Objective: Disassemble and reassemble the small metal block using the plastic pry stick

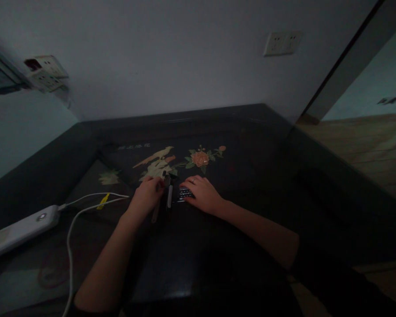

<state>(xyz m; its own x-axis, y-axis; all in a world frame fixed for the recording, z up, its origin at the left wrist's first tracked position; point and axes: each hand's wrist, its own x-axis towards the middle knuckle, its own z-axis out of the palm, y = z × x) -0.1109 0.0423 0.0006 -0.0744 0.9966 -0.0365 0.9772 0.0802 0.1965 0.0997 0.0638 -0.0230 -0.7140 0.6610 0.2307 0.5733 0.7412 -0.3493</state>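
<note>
My left hand [147, 193] is at the middle of the dark table, its fingers curled together around a slim tool. The brownish handle [155, 212] of that tool sticks out below the fingers. Just to the right lies a razor-like tool [169, 196] with a grey handle and a dark crosswise head at its far end. My right hand [203, 193], with a ring on one finger, grips a small flat pack [184, 193] with rows of silvery pieces. Fingers and thumb cover part of that pack. Dim light hides the finer details.
A white power strip [23, 229] lies at the left, with white cables [70, 246] and a yellow tag [103, 201] beside it. The glossy dark tabletop [251, 167] has a printed flower [199, 158] and bird. Sockets [283, 43] are on the wall behind.
</note>
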